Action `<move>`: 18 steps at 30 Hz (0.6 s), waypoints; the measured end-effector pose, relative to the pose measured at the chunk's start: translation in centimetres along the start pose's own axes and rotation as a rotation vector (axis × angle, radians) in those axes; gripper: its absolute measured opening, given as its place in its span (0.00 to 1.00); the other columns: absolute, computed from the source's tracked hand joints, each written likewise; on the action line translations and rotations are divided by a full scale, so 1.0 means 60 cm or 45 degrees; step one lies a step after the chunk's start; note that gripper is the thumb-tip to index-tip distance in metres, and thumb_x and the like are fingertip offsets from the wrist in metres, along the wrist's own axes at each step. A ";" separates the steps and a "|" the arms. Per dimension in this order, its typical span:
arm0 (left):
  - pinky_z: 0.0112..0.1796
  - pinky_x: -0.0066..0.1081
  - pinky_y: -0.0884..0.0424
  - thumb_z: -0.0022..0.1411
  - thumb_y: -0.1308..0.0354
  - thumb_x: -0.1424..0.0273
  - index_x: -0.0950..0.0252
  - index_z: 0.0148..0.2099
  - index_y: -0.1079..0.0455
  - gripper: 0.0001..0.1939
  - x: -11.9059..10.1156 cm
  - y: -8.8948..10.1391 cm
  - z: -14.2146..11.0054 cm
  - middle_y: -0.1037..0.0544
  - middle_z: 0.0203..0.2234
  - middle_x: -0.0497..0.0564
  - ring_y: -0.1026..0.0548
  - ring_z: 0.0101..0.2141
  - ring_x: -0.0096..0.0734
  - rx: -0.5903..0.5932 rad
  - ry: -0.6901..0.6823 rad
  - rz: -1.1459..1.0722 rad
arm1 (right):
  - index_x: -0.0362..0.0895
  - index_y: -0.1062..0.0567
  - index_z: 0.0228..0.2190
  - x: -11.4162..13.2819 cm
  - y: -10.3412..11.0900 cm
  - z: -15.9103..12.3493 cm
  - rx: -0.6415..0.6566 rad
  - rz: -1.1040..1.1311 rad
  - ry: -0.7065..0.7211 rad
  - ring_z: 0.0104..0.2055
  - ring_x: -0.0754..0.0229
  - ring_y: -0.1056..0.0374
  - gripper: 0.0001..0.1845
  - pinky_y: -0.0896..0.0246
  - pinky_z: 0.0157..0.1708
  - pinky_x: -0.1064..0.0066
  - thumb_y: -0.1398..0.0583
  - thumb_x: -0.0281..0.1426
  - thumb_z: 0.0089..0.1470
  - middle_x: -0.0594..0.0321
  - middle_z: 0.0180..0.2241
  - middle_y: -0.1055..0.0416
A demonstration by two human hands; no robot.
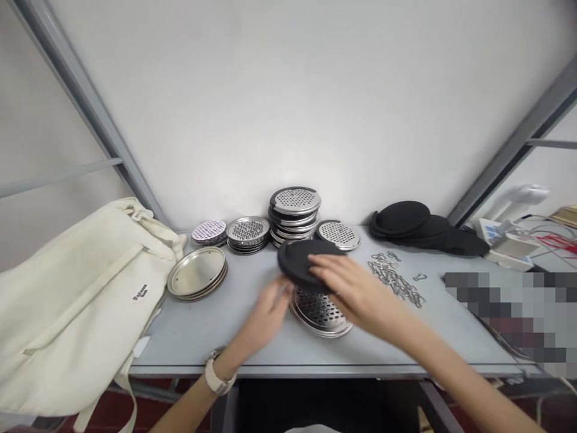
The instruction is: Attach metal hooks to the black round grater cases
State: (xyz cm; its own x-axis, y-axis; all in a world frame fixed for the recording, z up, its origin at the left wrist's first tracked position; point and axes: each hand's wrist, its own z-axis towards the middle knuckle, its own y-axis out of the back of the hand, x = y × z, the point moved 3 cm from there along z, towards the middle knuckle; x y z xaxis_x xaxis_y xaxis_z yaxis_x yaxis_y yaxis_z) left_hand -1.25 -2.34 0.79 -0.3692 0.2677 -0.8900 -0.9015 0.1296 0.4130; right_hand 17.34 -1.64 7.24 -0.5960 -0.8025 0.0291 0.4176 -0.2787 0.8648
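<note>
Above the middle of the table, a black round cover (295, 260) is tilted between my two hands. My right hand (349, 288) grips it from the right, fingers lying over its top and the thumb hidden. At its lower left edge, my left hand (270, 310) is somewhat blurred, with fingertips closed on the rim. Directly beneath is a stack of round metal grater plates (320, 319), partly covered by the cover and my right hand.
Behind stand a tall grater stack (295, 219), a shorter one (247, 231), a white perforated disc (210, 231) and a single grater (339, 234). Plain metal discs (198, 273) lie left beside a cream bag (90, 300). Small metal clips (396, 279) and black covers (406, 219) lie right.
</note>
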 end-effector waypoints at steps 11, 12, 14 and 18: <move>0.49 0.33 0.30 0.56 0.42 0.61 0.61 0.59 0.39 0.28 0.037 0.111 -0.037 0.33 0.57 0.52 0.34 0.56 0.41 -0.407 0.401 -0.495 | 0.48 0.43 0.60 0.106 -0.076 0.020 0.084 0.022 0.271 0.63 0.49 0.49 0.27 0.44 0.57 0.53 0.46 0.31 0.60 0.52 0.61 0.45; 0.49 0.31 0.30 0.54 0.40 0.61 0.61 0.58 0.39 0.30 0.039 0.120 -0.039 0.35 0.58 0.51 0.36 0.57 0.42 -0.426 0.405 -0.403 | 0.50 0.44 0.60 0.105 -0.076 0.019 0.095 0.068 0.265 0.63 0.48 0.50 0.30 0.45 0.57 0.52 0.44 0.37 0.59 0.52 0.62 0.46; 0.41 0.31 0.26 0.55 0.40 0.60 0.61 0.58 0.38 0.30 0.046 0.139 -0.042 0.36 0.58 0.53 0.34 0.55 0.44 -0.437 0.474 -0.344 | 0.50 0.46 0.61 0.090 -0.077 0.012 0.109 0.136 0.157 0.63 0.44 0.50 0.39 0.44 0.55 0.49 0.42 0.48 0.53 0.49 0.62 0.47; 0.24 0.26 0.26 0.52 0.38 0.58 0.59 0.58 0.38 0.32 0.054 0.176 -0.042 0.32 0.55 0.55 0.27 0.46 0.45 -0.458 0.742 -0.340 | 0.49 0.44 0.59 0.002 -0.071 -0.031 -0.066 0.156 -0.380 0.52 0.45 0.35 0.31 0.35 0.45 0.51 0.44 0.42 0.57 0.48 0.53 0.35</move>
State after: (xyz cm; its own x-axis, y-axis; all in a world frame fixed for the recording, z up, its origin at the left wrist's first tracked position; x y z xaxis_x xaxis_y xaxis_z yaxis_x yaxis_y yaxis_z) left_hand -12.54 -2.52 1.81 -0.0965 -0.2929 -0.9513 -0.9589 -0.2288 0.1678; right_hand 16.74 -1.53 2.61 -0.7106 -0.6438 0.2839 0.5287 -0.2222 0.8193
